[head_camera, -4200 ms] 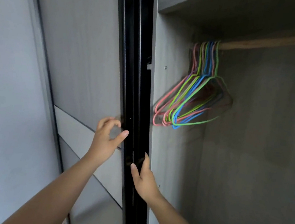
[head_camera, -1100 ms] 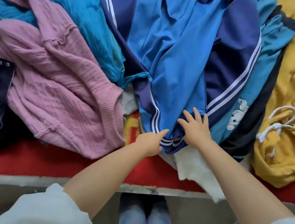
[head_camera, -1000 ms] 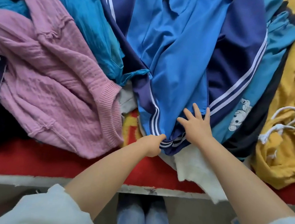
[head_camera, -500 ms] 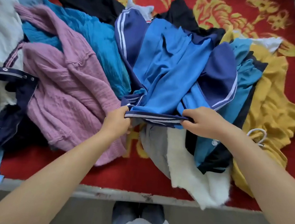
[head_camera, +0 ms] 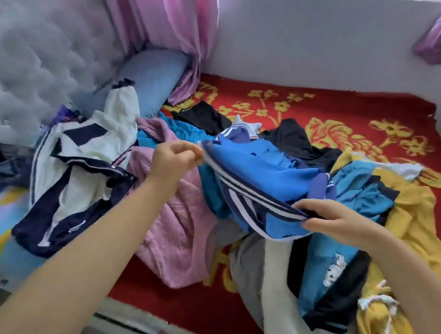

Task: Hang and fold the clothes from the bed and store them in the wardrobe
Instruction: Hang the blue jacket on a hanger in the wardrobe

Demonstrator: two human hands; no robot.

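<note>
A person is lifting a blue garment with navy panels and white stripes [head_camera: 262, 179] off a heap of clothes on a bed covered by a red blanket with gold flowers [head_camera: 329, 116]. The left hand [head_camera: 172, 161] is pinching one end of the striped hem, fingers curled tight on the cloth, raised over the pink knit top [head_camera: 180, 217]. The right hand [head_camera: 336, 221] is pinching the hem's other end, lower and nearer the camera, above a light-blue piece with a small cartoon print [head_camera: 337, 265].

Between the two grips the hem is running taut, slanting from upper left down to lower right. That line is the garment's held edge; the rest of the cloth is trailing away from both hands toward the far side of the bed, its bulk resting on the pile among black and teal pieces. It is therefore lying beyond the grip, not under it, and appears not yet free of the heap.

Judging from this, the next move calls for drawing the hem up and back toward the body so the far part slides clear. Neither hand looks nearer the trailing bulk. A yellow hooded top [head_camera: 411, 243] is lying to the right, a white-and-navy jacket [head_camera: 82, 167] to the left, both apart from the held piece.
</note>
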